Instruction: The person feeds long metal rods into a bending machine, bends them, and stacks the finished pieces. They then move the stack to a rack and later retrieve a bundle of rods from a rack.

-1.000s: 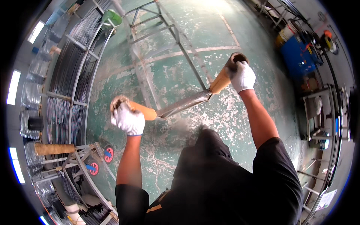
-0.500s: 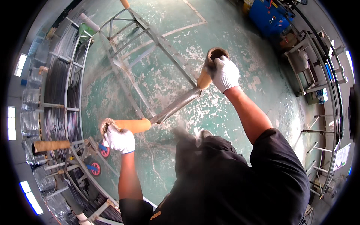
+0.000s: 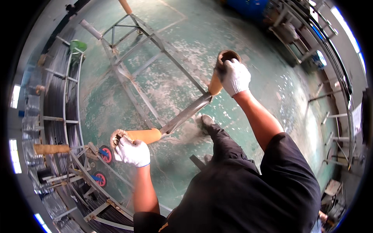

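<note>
A grey metal frame (image 3: pixel 187 113) with long side rails and cross bars stretches ahead of me over the floor. Tan cardboard tubes are fitted on its two near corners. My left hand (image 3: pixel 133 150), in a white knit glove, is closed around the open, frayed end of the left tube (image 3: pixel 145 135). The gloved right hand (image 3: pixel 236 79) grips the rim of the right tube (image 3: pixel 215 85), its fingers curled into the opening. At the frame's far end are another tan tube (image 3: pixel 125 7) and a greyish tube (image 3: pixel 90 29).
Along the left stands a metal rack (image 3: pixel 66 97) with dark, thin stock. Near it are red-rimmed wheels (image 3: pixel 105 153) and another tan tube (image 3: pixel 51 149). A blue machine (image 3: pixel 248 9) and a workbench (image 3: pixel 287 42) stand at the far right. The green floor (image 3: pixel 264 128) is worn.
The view has turned, with the blue machine and bench shifting up and left. One of my feet now shows stepped forward behind the frame's near bar. Both hands keep their hold on the tubes.
</note>
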Demonstrator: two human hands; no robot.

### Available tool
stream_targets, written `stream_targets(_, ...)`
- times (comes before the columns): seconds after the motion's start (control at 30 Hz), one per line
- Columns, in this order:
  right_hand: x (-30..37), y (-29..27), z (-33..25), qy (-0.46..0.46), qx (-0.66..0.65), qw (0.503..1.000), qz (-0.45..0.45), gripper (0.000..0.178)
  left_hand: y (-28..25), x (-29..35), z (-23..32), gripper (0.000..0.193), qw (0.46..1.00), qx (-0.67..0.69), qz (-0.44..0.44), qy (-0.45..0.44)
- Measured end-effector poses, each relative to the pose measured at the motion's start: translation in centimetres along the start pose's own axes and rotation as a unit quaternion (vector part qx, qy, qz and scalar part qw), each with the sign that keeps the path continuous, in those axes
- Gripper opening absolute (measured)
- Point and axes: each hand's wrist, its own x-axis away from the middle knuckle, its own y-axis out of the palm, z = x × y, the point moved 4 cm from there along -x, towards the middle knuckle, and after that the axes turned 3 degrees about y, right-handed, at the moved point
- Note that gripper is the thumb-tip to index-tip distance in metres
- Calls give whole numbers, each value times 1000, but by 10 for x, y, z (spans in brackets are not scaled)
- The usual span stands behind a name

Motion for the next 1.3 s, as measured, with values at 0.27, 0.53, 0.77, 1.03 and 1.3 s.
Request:
stream_targets(0.27, 79, -59, 37, -11, 13, 1000, -19, 33, -62, 85, -11, 34, 998, 53, -6, 12)
stream_targets(0.53, 133, -96, 79, -30, -10, 999, -3, 35, -101, 135, -28, 25, 998, 45, -39, -21)
stream_targets(0.77, 166, -127, 110, -78, -9, 997, -23, 39, -99, 158, -33, 16, 999, 37, -4, -18)
stream_targets(1.03, 155, -141, 185, -142, -31, 989, -14, 35, -119, 198, 22, 17, 996, 39, 25, -78)
stream_targets(1.3, 126, -183, 346, -80, -7, 997, 7, 37, -164, 253, 183, 18, 991, 116, 46, 43)
